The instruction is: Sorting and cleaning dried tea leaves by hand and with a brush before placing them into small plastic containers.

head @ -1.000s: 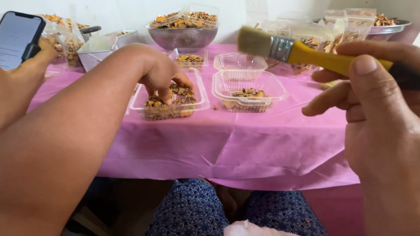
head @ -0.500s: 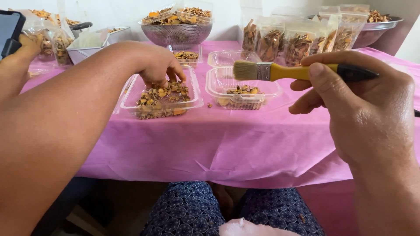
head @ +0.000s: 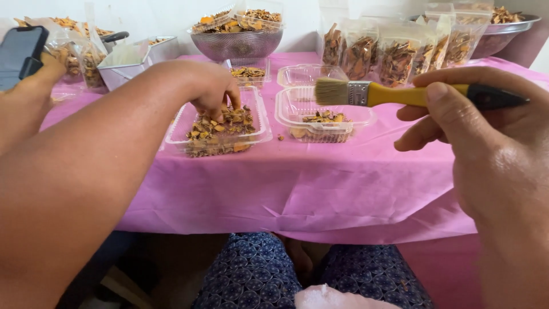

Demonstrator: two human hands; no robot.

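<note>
Dried chips (head: 220, 129), orange and brown, fill a clear plastic tray (head: 258, 117) that sits on the counter (head: 320, 183) left of centre, and the left hand (head: 214, 91) reaches down into them with its fingers bunched together, pinching at the pieces near the tray's far edge. The forearm of that hand crosses the near left of the view.

Over on the right, the right hand (head: 486, 137) is curled around the dark end of a paintbrush (head: 400, 94) with a yellow handle, thumb pressed on top. The brush lies level, bristles pointing left, and hovers above a second clear tray (head: 297, 109) that holds only a few chips and stands just right of the full one. Whether the bristles touch anything cannot be told.

A pink cloth covers the counter and hangs over its near edge. Behind the two trays stand another empty clear tray (head: 306, 73) and a small one with a few chips. Farther back sits a metal mesh bowl (head: 240, 43) heaped with chips, a row of clear bags (head: 389, 57) packed with them to its right, and a wide metal basin (head: 503, 34) at the far right. At the far left another person's hand holds up a dark phone (head: 20, 54), beside a metal pan (head: 128, 60). Blue patterned trousers (head: 251, 274) show below the counter.
</note>
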